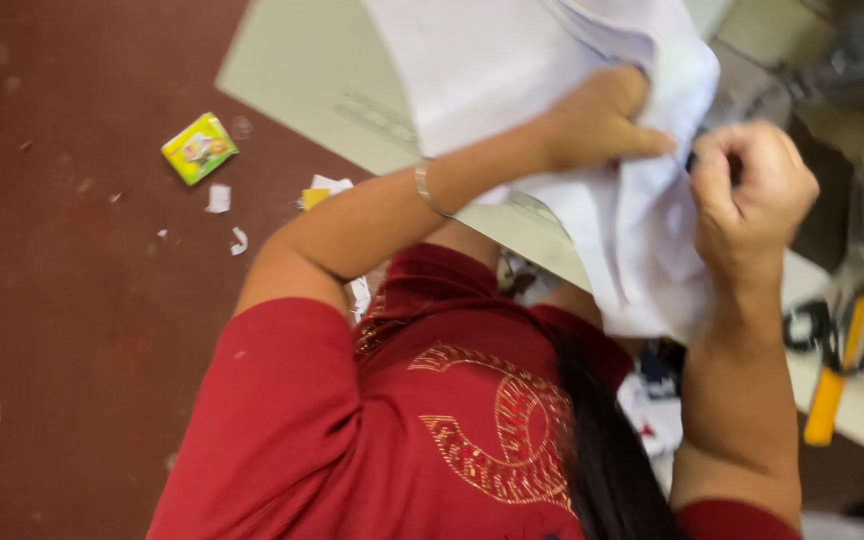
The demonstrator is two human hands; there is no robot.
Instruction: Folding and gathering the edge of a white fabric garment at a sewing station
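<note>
Red sleeve (282, 420) up close, both hands gripping white cloth (642, 230).
L hand (597, 120) pinches a fold shut; R hand (752, 190) fisted on cloth edge, over table (312, 70). Scissors (842, 330) at R, scraps on floor (72, 300).

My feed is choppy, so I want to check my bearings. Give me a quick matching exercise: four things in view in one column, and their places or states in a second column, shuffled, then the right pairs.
Things:
1. white cloth
2. bracelet
3. scissors
4. small yellow-green packet

Places or states:
A. lying on the dark red floor
B. on the wrist of the left hand
C. pinched between both hands, over the table
D. on the table edge, beside the right hand, untouched

Pairs: 1-C, 2-B, 3-D, 4-A
</note>
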